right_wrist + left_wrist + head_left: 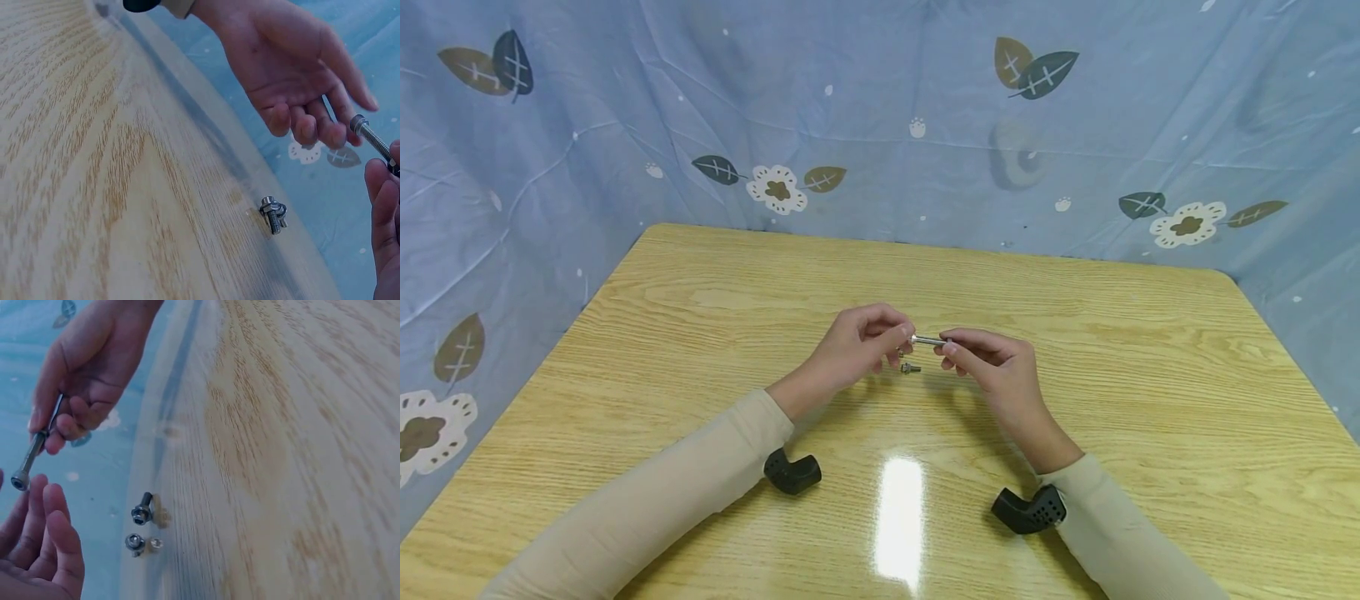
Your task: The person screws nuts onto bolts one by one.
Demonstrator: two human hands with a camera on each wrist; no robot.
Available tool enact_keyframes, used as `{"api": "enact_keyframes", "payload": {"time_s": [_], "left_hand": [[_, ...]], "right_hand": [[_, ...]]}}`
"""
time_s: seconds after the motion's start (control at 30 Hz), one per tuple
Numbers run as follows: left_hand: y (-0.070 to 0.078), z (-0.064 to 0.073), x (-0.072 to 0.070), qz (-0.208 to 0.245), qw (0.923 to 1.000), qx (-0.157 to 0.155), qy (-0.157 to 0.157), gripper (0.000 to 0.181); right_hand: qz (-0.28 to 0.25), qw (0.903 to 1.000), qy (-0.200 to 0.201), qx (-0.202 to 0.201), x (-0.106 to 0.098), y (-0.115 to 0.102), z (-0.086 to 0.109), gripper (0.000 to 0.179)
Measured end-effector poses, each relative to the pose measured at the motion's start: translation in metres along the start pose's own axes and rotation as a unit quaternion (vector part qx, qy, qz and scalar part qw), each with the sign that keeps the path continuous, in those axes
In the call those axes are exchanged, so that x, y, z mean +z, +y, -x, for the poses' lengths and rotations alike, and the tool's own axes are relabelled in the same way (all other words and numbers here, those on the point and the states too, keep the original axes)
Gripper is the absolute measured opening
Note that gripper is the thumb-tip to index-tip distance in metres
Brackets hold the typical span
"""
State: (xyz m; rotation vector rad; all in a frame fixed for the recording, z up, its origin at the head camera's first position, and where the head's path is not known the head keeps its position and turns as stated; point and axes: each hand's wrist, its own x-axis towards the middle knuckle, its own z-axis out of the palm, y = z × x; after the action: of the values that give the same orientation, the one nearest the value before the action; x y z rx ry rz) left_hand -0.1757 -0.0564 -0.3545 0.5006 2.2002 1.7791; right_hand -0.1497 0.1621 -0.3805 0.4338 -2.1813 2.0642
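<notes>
A long socket-head bolt (930, 340) is held in the air, lying nearly level between the two hands. My right hand (996, 362) pinches its shank between thumb and fingers, around a dark nut-like ring (42, 434). Its round head (358, 122) points toward my left hand (865, 342). That hand's thumb and forefinger stand either side of the head, with a gap at the thumb in the right wrist view. Below the hands, two short bolts with nuts or washers lie on the table: one bolt (142, 511) and a second bolt (134, 542) close beside it.
The wooden table (700, 317) stretches around both hands, with a bright light reflection near its front. A blue patterned cloth (880, 100) hangs behind it. Black curved wrist mounts stick out below the left sleeve (793, 473) and the right sleeve (1030, 510).
</notes>
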Motion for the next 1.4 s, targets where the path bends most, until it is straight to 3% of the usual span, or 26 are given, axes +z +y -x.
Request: {"api": "enact_keyframes", "payload": {"time_s": [0.4,0.73,1.17,1.4], "left_hand": [[-0.0018,-0.0012,0.0002,0.002,0.9997,0.024,0.004,0.017],[-0.0003,-0.0018,0.0025,0.003,0.9997,-0.026,0.000,0.018],[-0.0021,0.0004,-0.0002,0.007,0.9997,0.025,0.004,0.015],[-0.0028,0.0008,-0.0009,0.007,0.9996,0.026,0.000,0.015]], "right_hand": [[-0.015,0.9998,-0.010,0.007,-0.0004,0.0003,-0.0001,0.031],[-0.018,0.9998,0.000,0.010,0.0017,0.0004,0.0003,0.028],[0.023,0.9987,-0.039,0.022,-0.0021,-0.0003,-0.0014,0.027],[0.033,0.9986,-0.035,0.019,-0.0010,-0.0002,-0.0013,0.024]]}}
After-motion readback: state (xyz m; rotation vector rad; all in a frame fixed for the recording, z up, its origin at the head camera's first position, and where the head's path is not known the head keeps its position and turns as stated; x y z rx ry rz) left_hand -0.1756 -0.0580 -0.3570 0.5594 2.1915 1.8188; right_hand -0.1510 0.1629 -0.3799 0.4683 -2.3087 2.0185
